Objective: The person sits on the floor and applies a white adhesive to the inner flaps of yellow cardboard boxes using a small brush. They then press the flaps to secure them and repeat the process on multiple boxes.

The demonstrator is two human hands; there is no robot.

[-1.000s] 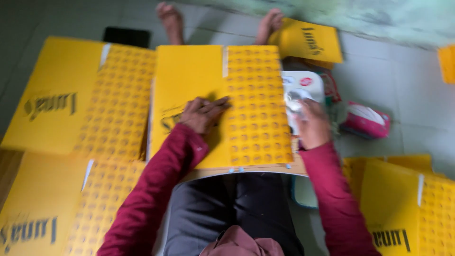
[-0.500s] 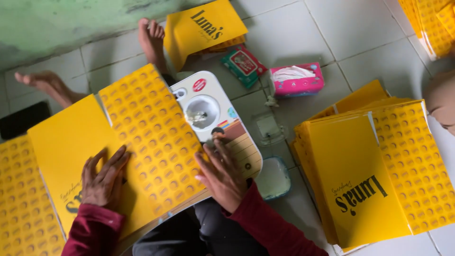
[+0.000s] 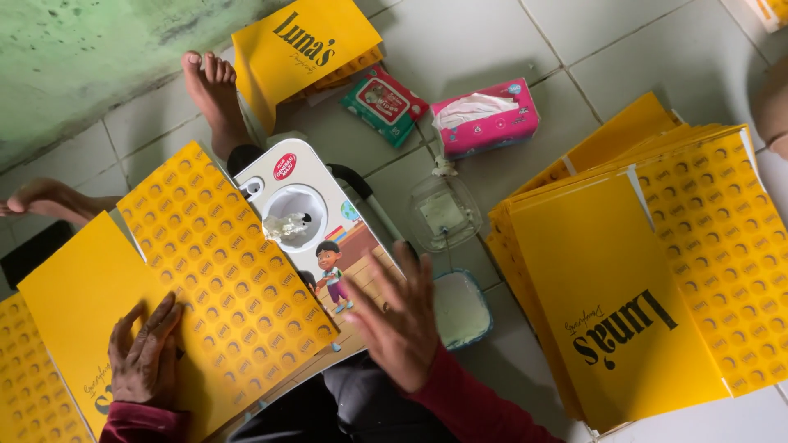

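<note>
A flat yellow cardboard sheet (image 3: 205,271), half plain and half covered in round dots, lies across my lap. My left hand (image 3: 146,353) presses flat on its plain lower part, fingers spread. My right hand (image 3: 402,320) hovers with fingers apart over the lower edge of a white illustrated board (image 3: 320,221) that sticks out from under the yellow sheet. It holds nothing. A small clump of white material sits in the round hole of that board. My bare feet (image 3: 212,90) rest on the tiled floor beyond.
A stack of yellow sheets (image 3: 640,271) lies to the right, another folded yellow piece (image 3: 300,45) at the top. A green wipes pack (image 3: 383,102), a pink tissue pack (image 3: 486,117) and two clear plastic tubs (image 3: 446,215) sit on the white tiles. More yellow sheets lie bottom left.
The view has swung to the right, bringing the right stack into sight. My right hand slid down off the white board toward its lower edge. My left hand stays pressed on the yellow sheet.
</note>
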